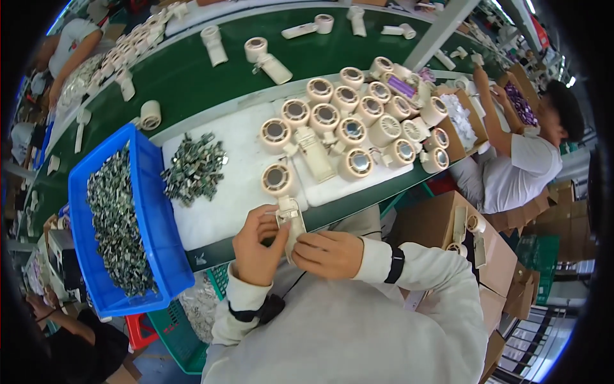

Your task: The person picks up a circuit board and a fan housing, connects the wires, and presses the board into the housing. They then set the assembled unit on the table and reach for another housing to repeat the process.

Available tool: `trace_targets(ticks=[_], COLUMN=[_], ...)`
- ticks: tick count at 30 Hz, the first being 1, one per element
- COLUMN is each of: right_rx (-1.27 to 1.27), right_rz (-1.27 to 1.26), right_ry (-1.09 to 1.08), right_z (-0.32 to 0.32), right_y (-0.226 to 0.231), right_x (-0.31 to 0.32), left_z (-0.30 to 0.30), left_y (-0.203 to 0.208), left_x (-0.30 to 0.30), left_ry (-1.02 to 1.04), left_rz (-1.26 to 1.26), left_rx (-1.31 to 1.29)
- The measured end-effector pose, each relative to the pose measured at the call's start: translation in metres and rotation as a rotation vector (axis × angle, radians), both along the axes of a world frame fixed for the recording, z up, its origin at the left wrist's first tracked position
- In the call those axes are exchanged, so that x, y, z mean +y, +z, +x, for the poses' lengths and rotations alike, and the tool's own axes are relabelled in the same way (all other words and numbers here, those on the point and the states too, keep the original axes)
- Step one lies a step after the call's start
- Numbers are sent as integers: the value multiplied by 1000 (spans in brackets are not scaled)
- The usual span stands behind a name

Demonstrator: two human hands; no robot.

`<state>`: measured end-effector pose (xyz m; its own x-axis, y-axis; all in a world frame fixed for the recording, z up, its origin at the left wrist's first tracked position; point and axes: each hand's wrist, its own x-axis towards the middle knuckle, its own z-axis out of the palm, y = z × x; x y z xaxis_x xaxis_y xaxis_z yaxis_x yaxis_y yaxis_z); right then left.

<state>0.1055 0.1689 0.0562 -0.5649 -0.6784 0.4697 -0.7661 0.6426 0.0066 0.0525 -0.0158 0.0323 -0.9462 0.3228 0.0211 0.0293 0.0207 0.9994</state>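
Both my hands are on a cream handheld fan [295, 237] at the bench's near edge. Its round head [277, 180] points away from me, and its handle, which looks open-faced, points toward me. My left hand [259, 246] pinches the handle's left side with thumb and fingers. From the right, my right hand [329, 254] grips the handle's lower end, its fingertips together. Whatever small part may lie between the fingers is hidden. Just beyond stand several more fan heads [325, 116], grouped on the white foam mat [246, 137]. One cream handle [314, 153] lies among them.
A blue bin [157, 217] full of small green circuit boards stands at left, beside a loose pile of boards [195, 168]. Behind runs a green conveyor [185, 70] carrying scattered fans. A co-worker [521, 153] sits at right near cardboard boxes [425, 221].
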Motion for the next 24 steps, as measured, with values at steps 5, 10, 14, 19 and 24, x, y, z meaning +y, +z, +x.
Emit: trace_targets(ticks=[5, 10, 14, 19, 24], right_rx=[-273, -719, -612, -591, -568], right_rz=[-268, -621, -558, -527, -565], right_ry=[77, -469, -401, -352, -323], right_z=[-29, -46, -61, -73, -79], right_y=[-6, 4, -7, -6, -9], right_x=[-5, -16, -17, -17, -21], left_z=[-9, -20, -34, -35, -30], left_y=[-9, -2, 3, 0, 10], left_x=[-7, -8, -8, -15, -19], left_ry=[177, 120, 53, 62, 38], left_rz=[-435, -665, -527, -423, -544], left_rx=[362, 488, 287, 209, 262])
